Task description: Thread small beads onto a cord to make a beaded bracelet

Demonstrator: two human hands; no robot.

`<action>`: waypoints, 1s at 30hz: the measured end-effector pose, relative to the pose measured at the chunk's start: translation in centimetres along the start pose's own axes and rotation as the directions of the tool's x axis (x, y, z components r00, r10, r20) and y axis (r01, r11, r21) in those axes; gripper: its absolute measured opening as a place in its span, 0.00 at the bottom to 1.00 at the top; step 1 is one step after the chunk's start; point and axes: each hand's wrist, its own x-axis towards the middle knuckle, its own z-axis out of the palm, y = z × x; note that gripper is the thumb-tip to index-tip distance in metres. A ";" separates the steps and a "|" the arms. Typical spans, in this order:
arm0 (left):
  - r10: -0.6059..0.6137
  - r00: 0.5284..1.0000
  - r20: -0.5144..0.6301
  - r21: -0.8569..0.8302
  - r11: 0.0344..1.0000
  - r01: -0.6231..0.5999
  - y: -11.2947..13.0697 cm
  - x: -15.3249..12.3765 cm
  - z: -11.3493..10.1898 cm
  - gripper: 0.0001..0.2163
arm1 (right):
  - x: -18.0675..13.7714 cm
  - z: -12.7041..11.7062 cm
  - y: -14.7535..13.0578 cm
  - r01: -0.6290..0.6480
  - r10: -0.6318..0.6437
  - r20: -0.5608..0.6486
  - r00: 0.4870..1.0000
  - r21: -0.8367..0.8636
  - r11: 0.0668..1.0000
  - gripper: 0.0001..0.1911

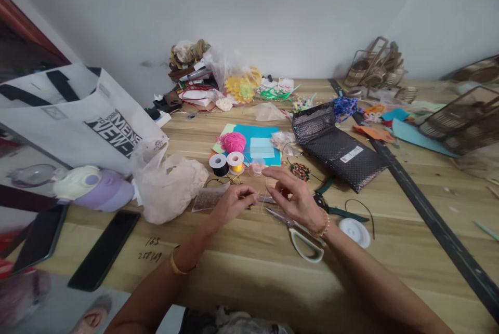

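Note:
My left hand [237, 200] is closed in a pinch over the middle of the table, on what looks like a thin pale thread [263, 200]. To its right hovers my right hand [294, 195], its fingers curved, with a gap between thumb and forefinger. The thread loops between the two hands; its ends are too fine to follow. Beneath the right hand lie white-handled scissors [306, 245], partly covered by it. Dark green-handled pliers [323, 201] rest just beyond that wrist. A small clear bag of beads [209, 198] lies beside my left hand.
Black and yellow thread spools [219, 165] stand near pink yarn [233, 142]. A black bubble mailer [339, 149] lies at right, a white spool [354, 232] nearer me. At left are a plastic bag [167, 183], a purple bottle [101, 188] and a phone [104, 251].

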 end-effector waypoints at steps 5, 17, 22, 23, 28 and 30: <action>0.051 0.999 -0.020 0.148 0.988 -0.047 0.3 -0.2 0.7 0.07 | -0.2 0.6 0.3 -0.121 0.105 0.253 0.962 0.049 0.991 0.18; 0.037 0.996 -0.081 0.275 0.961 -0.013 -0.2 -0.2 1.5 0.06 | 0.1 0.8 1.7 -0.049 0.093 0.315 0.945 -0.144 0.988 0.11; 0.005 0.997 -0.082 0.211 0.977 0.013 -0.7 -0.1 1.5 0.04 | 0.1 0.9 1.9 -0.022 0.064 0.317 0.946 -0.135 0.991 0.12; -0.002 0.997 -0.072 0.182 0.983 0.015 -0.7 -0.1 1.5 0.05 | 0.2 0.9 1.9 -0.019 0.059 0.316 0.947 -0.130 0.991 0.12; -0.038 0.999 0.009 0.004 0.999 0.038 -1.4 0.1 1.1 0.09 | 0.2 0.6 1.8 -0.052 0.082 0.326 0.942 -0.102 0.993 0.12; -0.055 0.997 0.047 -0.077 0.995 0.058 -1.7 0.1 0.7 0.12 | 0.2 0.4 1.8 -0.085 0.103 0.326 0.940 -0.070 0.994 0.12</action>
